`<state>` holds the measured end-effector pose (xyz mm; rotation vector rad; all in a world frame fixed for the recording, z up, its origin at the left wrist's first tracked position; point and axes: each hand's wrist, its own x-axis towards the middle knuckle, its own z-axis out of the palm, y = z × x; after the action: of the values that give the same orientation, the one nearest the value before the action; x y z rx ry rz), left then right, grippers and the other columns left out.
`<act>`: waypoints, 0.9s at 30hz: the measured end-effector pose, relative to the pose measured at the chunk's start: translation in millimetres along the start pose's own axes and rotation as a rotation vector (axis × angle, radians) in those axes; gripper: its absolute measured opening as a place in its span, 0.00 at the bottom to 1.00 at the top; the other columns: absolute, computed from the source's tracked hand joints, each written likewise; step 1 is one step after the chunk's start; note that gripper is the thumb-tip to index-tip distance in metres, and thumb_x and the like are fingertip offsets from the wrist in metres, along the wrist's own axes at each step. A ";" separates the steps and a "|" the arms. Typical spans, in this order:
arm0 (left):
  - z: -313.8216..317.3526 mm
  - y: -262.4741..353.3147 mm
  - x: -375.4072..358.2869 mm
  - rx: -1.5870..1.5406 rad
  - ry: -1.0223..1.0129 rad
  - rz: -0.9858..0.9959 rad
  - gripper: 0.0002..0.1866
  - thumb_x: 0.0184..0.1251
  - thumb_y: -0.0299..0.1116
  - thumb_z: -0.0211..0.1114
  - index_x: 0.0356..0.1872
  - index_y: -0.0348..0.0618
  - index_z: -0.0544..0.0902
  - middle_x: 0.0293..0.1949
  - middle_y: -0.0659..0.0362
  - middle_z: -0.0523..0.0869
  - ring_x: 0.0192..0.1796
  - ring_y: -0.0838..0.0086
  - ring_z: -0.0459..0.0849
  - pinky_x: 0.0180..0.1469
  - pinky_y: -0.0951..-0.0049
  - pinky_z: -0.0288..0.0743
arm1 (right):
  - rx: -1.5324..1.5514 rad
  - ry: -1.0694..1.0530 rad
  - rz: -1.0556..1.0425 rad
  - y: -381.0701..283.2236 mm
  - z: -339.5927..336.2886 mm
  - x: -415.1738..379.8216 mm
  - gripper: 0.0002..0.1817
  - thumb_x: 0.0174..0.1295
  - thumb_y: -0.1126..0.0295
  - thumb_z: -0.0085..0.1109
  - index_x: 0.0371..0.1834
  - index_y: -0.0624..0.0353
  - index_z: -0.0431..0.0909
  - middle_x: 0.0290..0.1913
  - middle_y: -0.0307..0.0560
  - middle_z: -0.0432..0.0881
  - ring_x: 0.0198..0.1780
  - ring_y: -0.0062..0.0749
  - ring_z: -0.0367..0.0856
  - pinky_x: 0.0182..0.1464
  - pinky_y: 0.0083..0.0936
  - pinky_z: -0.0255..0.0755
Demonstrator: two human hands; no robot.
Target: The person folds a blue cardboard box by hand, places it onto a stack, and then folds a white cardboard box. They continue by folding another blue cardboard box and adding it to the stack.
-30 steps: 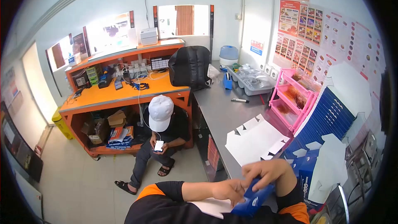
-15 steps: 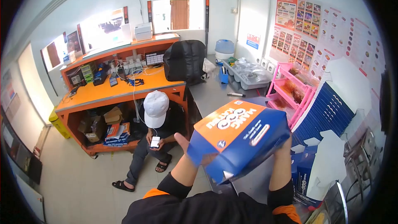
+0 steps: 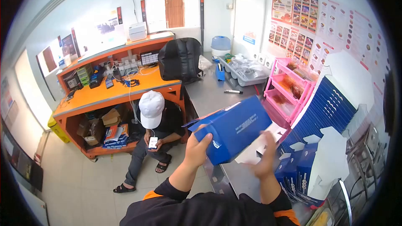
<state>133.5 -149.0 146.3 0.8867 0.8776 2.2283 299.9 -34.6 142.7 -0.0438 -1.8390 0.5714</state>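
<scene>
A blue cardboard box (image 3: 238,130) is tilted above the steel table, its plain blue side with small white print facing me. My left hand (image 3: 198,145) grips its near left end, the thumb on the blue face. Close to the box's right end is my right hand (image 3: 266,155), fingers apart and slightly blurred, with a white inner flap (image 3: 256,147) of the box beside it. To the right stand folded blue boxes (image 3: 302,171) with raised white lids and a tall stack of flat blue boxes (image 3: 328,100).
A seated person (image 3: 157,121) in a white cap holds a phone at the left. On the steel table (image 3: 209,96) are a marker (image 3: 233,91), a grey tray (image 3: 245,73) and a pink rack (image 3: 289,88). A black backpack (image 3: 181,60) stands by the orange desk (image 3: 113,96).
The box has turned, so its orange printed face has gone from view and a plain blue side shows. My right hand has come off the box and opened; my left hand has closed on its end.
</scene>
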 end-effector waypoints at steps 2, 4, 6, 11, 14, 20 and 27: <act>4.2 -2.6 2.6 -0.169 0.096 -0.139 0.16 0.62 0.26 0.53 0.51 0.34 0.68 0.40 0.57 0.78 0.40 0.74 0.79 0.46 0.73 0.73 | -0.396 -0.423 -0.246 -30.6 4.0 8.1 0.35 0.44 0.58 0.65 0.59 0.48 0.66 0.63 0.50 0.60 0.65 0.42 0.58 0.64 0.45 0.51; 10.3 -3.6 2.9 -0.243 0.116 -0.186 0.16 0.62 0.26 0.53 0.51 0.34 0.68 0.41 0.56 0.78 0.40 0.72 0.79 0.47 0.71 0.73 | -0.400 -0.410 -0.283 -16.4 7.9 2.9 0.30 0.44 0.62 0.64 0.55 0.47 0.70 0.63 0.50 0.61 0.66 0.45 0.57 0.65 0.47 0.47; 14.3 -6.7 5.7 -0.348 0.099 -0.194 0.17 0.62 0.25 0.53 0.53 0.37 0.67 0.43 0.54 0.78 0.42 0.68 0.80 0.45 0.68 0.77 | -0.219 -0.332 -0.314 -5.0 -2.0 9.3 0.25 0.44 0.70 0.60 0.51 0.51 0.74 0.59 0.53 0.68 0.62 0.48 0.64 0.64 0.48 0.50; 31.4 -26.6 -4.5 -0.335 -0.060 -0.155 0.21 0.62 0.23 0.54 0.57 0.44 0.65 0.47 0.54 0.77 0.45 0.67 0.81 0.38 0.71 0.82 | -0.146 -0.123 -0.253 -0.7 -9.2 13.5 0.27 0.41 0.75 0.57 0.51 0.57 0.73 0.58 0.59 0.68 0.57 0.54 0.68 0.59 0.45 0.61; 27.1 -48.8 -11.3 -0.381 -0.134 -0.133 0.16 0.63 0.26 0.54 0.53 0.44 0.70 0.47 0.55 0.78 0.45 0.67 0.81 0.44 0.67 0.80 | -0.348 -0.253 -0.206 -4.2 5.3 1.7 0.27 0.42 0.67 0.60 0.52 0.53 0.73 0.59 0.60 0.65 0.52 0.55 0.67 0.55 0.43 0.62; 28.7 -62.7 -15.2 -0.498 -0.226 -0.299 0.13 0.68 0.34 0.49 0.52 0.45 0.70 0.46 0.55 0.79 0.46 0.64 0.81 0.44 0.64 0.80 | -0.184 -0.187 -0.065 -2.5 1.6 -3.9 0.21 0.58 0.54 0.51 0.49 0.54 0.76 0.58 0.60 0.65 0.53 0.51 0.66 0.55 0.40 0.61; 32.4 -51.5 -7.7 -0.465 -0.151 -0.322 0.13 0.69 0.33 0.48 0.51 0.43 0.70 0.45 0.56 0.79 0.44 0.68 0.81 0.47 0.66 0.77 | -0.227 -0.240 -0.081 -2.0 6.1 -3.1 0.22 0.61 0.59 0.47 0.55 0.57 0.72 0.59 0.63 0.63 0.57 0.52 0.61 0.58 0.40 0.54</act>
<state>176.0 -111.2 123.5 0.6300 0.3726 1.9363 295.9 -39.5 139.4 -0.0537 -2.1226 0.3193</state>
